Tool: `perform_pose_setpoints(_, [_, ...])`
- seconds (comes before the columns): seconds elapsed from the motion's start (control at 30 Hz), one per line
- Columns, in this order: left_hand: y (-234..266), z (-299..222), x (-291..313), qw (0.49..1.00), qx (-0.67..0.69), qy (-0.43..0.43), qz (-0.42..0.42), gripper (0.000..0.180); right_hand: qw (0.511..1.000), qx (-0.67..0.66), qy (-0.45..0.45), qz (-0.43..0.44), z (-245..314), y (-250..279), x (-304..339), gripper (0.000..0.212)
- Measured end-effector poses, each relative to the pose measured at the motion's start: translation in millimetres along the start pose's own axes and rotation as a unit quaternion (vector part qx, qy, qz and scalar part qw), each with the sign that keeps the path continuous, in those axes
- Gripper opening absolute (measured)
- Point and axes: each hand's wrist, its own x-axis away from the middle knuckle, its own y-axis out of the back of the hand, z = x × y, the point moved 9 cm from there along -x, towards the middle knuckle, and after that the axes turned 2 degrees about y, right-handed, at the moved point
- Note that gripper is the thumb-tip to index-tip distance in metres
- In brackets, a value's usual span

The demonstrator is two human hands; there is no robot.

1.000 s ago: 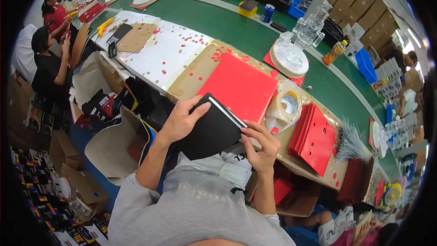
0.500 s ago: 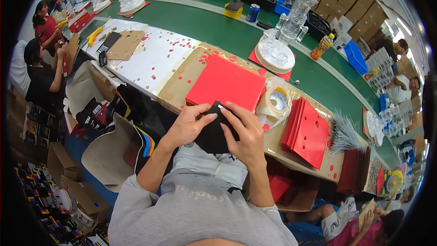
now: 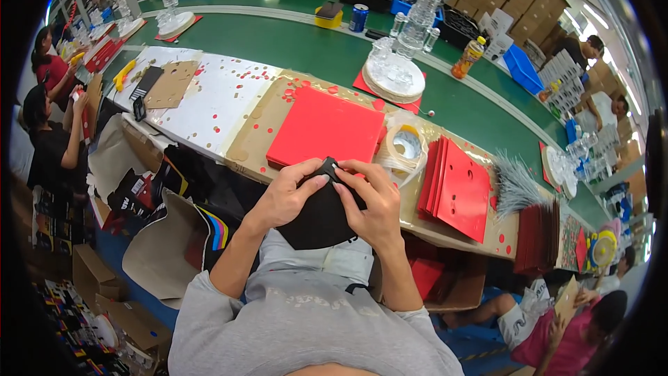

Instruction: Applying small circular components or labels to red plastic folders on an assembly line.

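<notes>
Just over my lap I hold a black flat piece, its kind unclear, with a small white spot near its top. My left hand pinches its upper left edge between thumb and fingers. My right hand grips the upper right edge, thumb and fingertips close to the left ones. The lower part of the piece hangs free, wide and angular. Right beyond my hands lies a stack of red square sheets. Beside that stack is a wrapped tape roll.
Red punched cards lean at the right, near a bundle of grey wire ties. A green conveyor curves behind, carrying a clear stacked ornament on a white round base. Grey-lined cartons stand at left. Co-workers sit on both sides.
My fingertips have drawn together at the top of the black piece, and its lower end has swung left and spread wider. The whole view has shifted slightly.
</notes>
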Motion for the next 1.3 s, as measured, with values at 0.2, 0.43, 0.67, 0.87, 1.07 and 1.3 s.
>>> perform_pose_setpoints(0.2, [-6.0,2.9,-5.2,0.998,0.052,-0.017,-0.014,0.015,1.0,0.005,0.014,-0.015,1.8,6.0,2.3,0.032])
perform_pose_setpoints(0.43, [-12.1,12.7,-6.9,0.993,0.102,0.023,0.054,0.027,0.999,-0.031,-0.001,0.023,-3.6,7.1,8.8,0.032])
perform_pose_setpoints(0.67, [-18.0,-2.5,-4.9,0.994,0.03,-0.023,0.106,0.027,0.988,-0.125,-0.088,0.023,-16.3,6.8,14.3,0.028])
perform_pose_setpoints(0.87, [-20.4,-23.4,-6.8,0.993,-0.007,-0.063,0.095,0.023,0.996,-0.073,-0.048,0.022,-6.1,9.9,9.9,0.028])
perform_pose_setpoints(1.07, [-21.1,-35.3,-12.3,0.99,-0.001,-0.086,0.109,0.016,0.995,-0.076,-0.055,0.027,-11.2,12.1,9.9,0.025])
perform_pose_setpoints(1.3, [-36.2,-40.1,-17.5,0.99,-0.069,-0.083,0.092,0.017,0.989,-0.104,-0.1,-0.027,-29.8,22.1,21.3,0.011])
